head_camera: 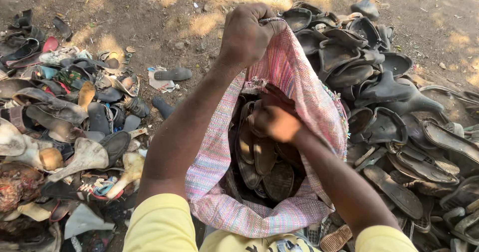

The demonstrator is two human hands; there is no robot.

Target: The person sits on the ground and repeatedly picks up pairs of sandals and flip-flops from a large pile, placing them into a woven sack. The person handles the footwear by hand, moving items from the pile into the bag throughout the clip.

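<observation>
My left hand (247, 32) is raised and closed on the top rim of a pink woven sack (299, 77), holding its mouth up and open. My right hand (273, 120) reaches into the sack's mouth, fingers curled over dark worn sandals (262, 162) packed inside. Whether it grips one of them I cannot tell. The sack's lower rim (234, 212) sags toward my yellow sleeves.
A heap of black shoe soles and sandals (379, 82) lies right of the sack. A mixed pile of old shoes, heels and scraps (65, 122) covers the ground at left. A lone dark sole (172, 74) lies on the bare dirt behind.
</observation>
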